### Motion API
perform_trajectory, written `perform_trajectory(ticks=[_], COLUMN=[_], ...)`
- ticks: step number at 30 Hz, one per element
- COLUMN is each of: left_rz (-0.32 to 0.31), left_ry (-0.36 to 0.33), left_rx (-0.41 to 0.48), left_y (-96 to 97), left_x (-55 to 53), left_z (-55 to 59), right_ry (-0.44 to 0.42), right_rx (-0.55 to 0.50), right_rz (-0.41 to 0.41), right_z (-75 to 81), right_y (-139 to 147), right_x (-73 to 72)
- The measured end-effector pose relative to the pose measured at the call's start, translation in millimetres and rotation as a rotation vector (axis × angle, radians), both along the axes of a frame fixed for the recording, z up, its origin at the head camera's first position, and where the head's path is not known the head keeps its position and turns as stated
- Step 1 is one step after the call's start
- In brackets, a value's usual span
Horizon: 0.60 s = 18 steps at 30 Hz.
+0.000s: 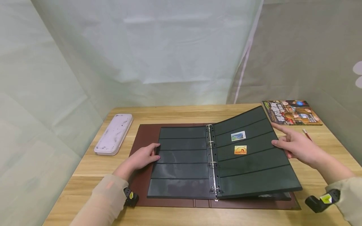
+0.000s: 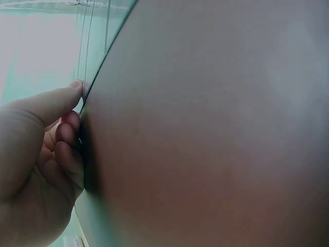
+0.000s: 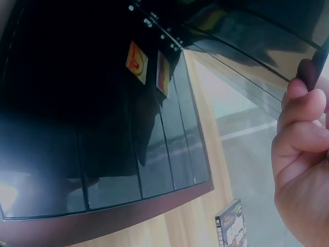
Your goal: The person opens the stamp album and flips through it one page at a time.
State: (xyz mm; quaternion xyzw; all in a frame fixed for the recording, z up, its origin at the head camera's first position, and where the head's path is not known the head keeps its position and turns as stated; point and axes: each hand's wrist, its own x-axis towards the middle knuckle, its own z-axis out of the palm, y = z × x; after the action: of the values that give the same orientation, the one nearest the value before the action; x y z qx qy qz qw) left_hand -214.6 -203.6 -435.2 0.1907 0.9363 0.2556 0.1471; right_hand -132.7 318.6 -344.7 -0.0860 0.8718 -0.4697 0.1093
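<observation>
A brown-covered ring album with black leaves [image 1: 147, 135] lay open on a light wood-grain table [image 1: 175, 216], in front of both hands. Its silver ring spine [image 1: 211, 153] ran between the two sides.

The black left leaf [image 1: 181, 156], divided into horizontal strips, lay over the cover. The left hand [image 1: 144, 157] was at its outer edge, index fingertip and thumb touching there, set slightly apart. Whether that hand pinched the edge or merely rested against it could not be told; the left wrist view was largely filled by a blurred reddish-grey surface.

The right hand [image 1: 297, 146] held the black right leaf [image 1: 254, 164] by its outer edge, thumb on the near face and index finger extended towards the upper part. That leaf stood raised at a tilt, with part of another leaf visible below its lower corner. It bore two stamps: a small blue-green stamp with a white border [image 1: 238, 136] and, just beneath, a small orange rectangular stamp [image 1: 240, 150].

A white oblong case with dark smudges [image 1: 114, 133] lay to the left of the album, apart from it. At the far right lay a colourful illustrated book [image 1: 297, 114], near a red pencil with a pale end [image 1: 306, 134]. Pale greenish sheeting [image 1: 175, 56] hung behind the table.
</observation>
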Motion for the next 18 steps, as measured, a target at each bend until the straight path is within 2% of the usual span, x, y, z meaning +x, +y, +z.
perform_trajectory(ticks=[6,18], left_rz=[-0.001,-0.001], left_ry=[0.012,0.007], left_rx=[-0.001,-0.002], left_y=[0.2,0.5], left_x=[0.0,0.5], left_z=[-1.5,-1.5], right_ry=[0.034,0.026], right_rx=[0.031,-0.003], right_rz=[-0.016,-0.003], right_z=[7.1,18.0], right_y=[-4,-5], right_x=[0.4,-0.8])
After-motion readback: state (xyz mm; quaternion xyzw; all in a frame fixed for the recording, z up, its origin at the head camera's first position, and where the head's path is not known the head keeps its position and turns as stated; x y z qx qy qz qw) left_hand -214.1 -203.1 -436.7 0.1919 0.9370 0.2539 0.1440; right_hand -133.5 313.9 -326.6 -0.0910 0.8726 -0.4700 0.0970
